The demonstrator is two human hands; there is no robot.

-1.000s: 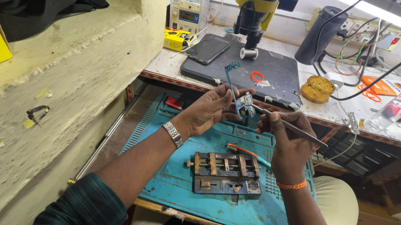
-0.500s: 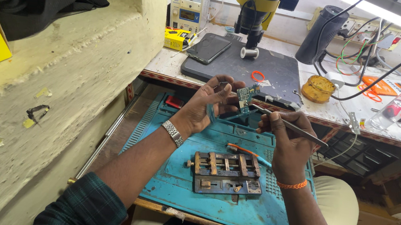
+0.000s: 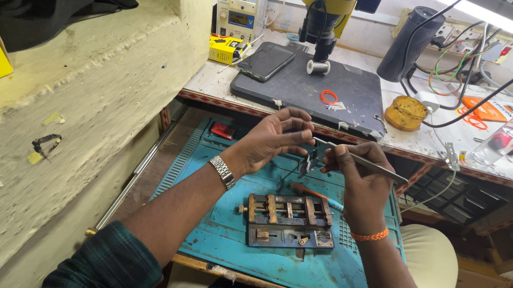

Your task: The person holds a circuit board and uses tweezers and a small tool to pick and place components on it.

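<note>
1. The left hand (image 3: 273, 136) is pinching a small dark part (image 3: 305, 165) at the frame's centre, fingers curled around it.
2. The right hand (image 3: 357, 180) is gripping metal tweezers (image 3: 362, 163), their tips meeting the part.
3. Below both hands, a metal holding jig (image 3: 286, 220) is sitting on the blue mat (image 3: 215, 235), with an orange-handled screwdriver (image 3: 314, 194) just above it.

You have one view only, from your head, looking steeply down and forward, close over your hands (image 3: 325, 157) and the blue mat (image 3: 209, 234), with the table (image 3: 422, 142) beyond and a wall (image 3: 82, 113) at left.
</note>
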